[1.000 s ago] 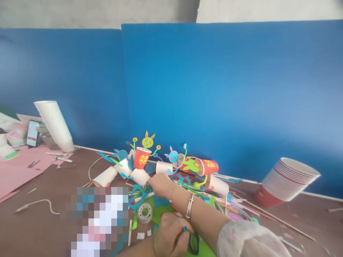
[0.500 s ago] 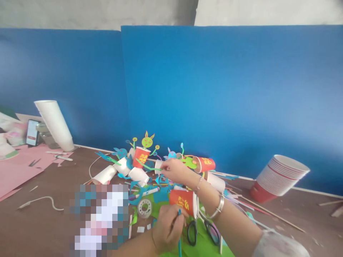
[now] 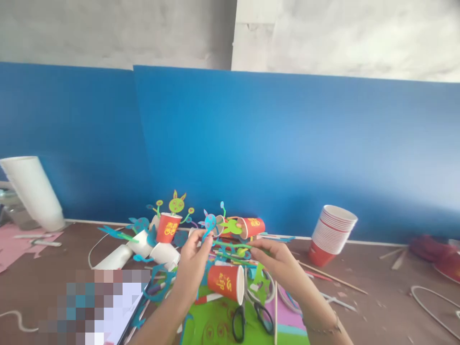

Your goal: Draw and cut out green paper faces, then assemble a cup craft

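Observation:
My left hand [image 3: 196,256] is closed, with thumb and fingers pinched on one end of a thin green pipe cleaner [image 3: 233,246]. A short bit of blue shows at its fingertips. On the other side, my right hand [image 3: 273,256] pinches the pipe cleaner's far end, so it stretches level between both hands. Below it a red paper cup [image 3: 224,282] with yellow print lies on its side. Scissors [image 3: 253,318] with black handles rest on green paper [image 3: 212,326] nearer me. Just behind my left fingers is a blue paper rabbit head [image 3: 209,221].
A red cup [image 3: 168,227] with a green rabbit head stands among fallen white cups [image 3: 163,254]. Stacked cups stand at left [image 3: 34,194] and right [image 3: 332,235]. A blue panel [image 3: 269,153] borders the table's back. Wooden sticks [image 3: 338,278] lie at right.
My right hand has drawn back from the cups with the green pipe cleaner. My left hand has risen from beside the lying red cup to meet it. The view has turned right.

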`<action>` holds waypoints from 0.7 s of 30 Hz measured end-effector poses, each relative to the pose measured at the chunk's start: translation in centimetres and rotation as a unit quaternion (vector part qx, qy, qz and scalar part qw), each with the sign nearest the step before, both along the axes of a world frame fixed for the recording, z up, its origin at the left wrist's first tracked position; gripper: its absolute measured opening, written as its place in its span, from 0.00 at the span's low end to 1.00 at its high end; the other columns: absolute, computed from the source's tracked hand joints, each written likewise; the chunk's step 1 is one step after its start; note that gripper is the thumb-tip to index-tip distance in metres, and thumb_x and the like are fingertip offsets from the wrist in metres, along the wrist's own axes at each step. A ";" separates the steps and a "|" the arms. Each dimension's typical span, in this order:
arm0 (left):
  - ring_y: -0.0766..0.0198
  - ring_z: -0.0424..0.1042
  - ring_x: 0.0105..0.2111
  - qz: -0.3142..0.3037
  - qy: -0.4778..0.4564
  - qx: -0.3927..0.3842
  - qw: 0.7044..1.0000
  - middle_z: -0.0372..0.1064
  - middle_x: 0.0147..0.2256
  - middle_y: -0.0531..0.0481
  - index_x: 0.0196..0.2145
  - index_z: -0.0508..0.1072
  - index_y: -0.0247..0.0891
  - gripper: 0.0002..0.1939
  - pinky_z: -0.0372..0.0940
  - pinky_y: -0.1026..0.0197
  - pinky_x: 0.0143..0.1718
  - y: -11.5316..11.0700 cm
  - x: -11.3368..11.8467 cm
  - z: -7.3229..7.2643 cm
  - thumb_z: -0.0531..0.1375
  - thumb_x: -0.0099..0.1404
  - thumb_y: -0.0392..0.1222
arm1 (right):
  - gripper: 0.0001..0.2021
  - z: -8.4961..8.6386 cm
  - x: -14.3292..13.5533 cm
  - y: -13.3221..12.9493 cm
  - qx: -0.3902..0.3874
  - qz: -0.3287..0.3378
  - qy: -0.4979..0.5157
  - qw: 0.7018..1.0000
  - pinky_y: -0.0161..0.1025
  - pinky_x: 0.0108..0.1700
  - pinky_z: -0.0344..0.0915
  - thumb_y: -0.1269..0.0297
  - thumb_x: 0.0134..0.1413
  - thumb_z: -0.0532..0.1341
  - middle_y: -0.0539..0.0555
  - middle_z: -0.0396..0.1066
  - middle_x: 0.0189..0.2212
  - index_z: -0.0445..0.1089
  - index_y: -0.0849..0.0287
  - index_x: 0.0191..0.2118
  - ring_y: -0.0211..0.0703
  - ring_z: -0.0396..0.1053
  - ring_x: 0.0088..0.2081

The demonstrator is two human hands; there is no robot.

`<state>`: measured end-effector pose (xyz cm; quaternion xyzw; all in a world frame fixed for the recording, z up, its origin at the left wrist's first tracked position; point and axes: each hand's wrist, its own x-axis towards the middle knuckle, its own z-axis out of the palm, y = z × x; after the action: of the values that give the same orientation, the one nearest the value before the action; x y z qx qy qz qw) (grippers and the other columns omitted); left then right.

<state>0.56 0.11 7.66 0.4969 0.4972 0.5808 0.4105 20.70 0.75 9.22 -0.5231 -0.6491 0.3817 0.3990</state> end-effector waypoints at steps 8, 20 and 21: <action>0.58 0.70 0.33 -0.177 0.203 -0.012 0.963 0.75 0.30 0.49 0.32 0.77 0.38 0.10 0.60 0.61 0.35 0.1 1.2 0.2 0.58 0.58 0.44 | 0.12 0.4 0.4 -0.6 -0.070 0.007 0.151 0.986 0.37 0.32 0.60 0.58 0.44 0.66 0.52 0.73 0.25 0.77 0.59 0.34 0.41 0.67 0.29; 0.78 0.40 0.10 -0.326 -0.071 -0.156 0.930 0.67 0.16 0.56 0.27 0.68 0.36 0.22 0.32 0.66 0.15 0.1 2.4 -0.9 0.61 0.53 0.61 | 0.20 -0.8 -2.1 0.0 -0.031 0.019 0.196 0.980 0.35 0.26 0.53 0.47 0.42 0.66 0.45 0.55 0.14 0.71 0.60 0.18 0.35 0.54 0.20; 0.78 0.39 0.10 -0.325 -0.076 -0.161 0.929 0.66 0.15 0.57 0.26 0.68 0.35 0.23 0.31 0.65 0.15 0.1 2.4 -1.0 0.62 0.52 0.61 | 0.19 -0.9 -2.1 0.0 -0.031 0.020 0.198 0.979 0.35 0.25 0.51 0.46 0.42 0.65 0.44 0.53 0.13 0.72 0.60 0.19 0.34 0.51 0.20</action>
<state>2.99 0.24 6.66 0.5127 0.3628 0.3639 0.6879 18.56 0.72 8.32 -0.4360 -0.5556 0.5057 0.4955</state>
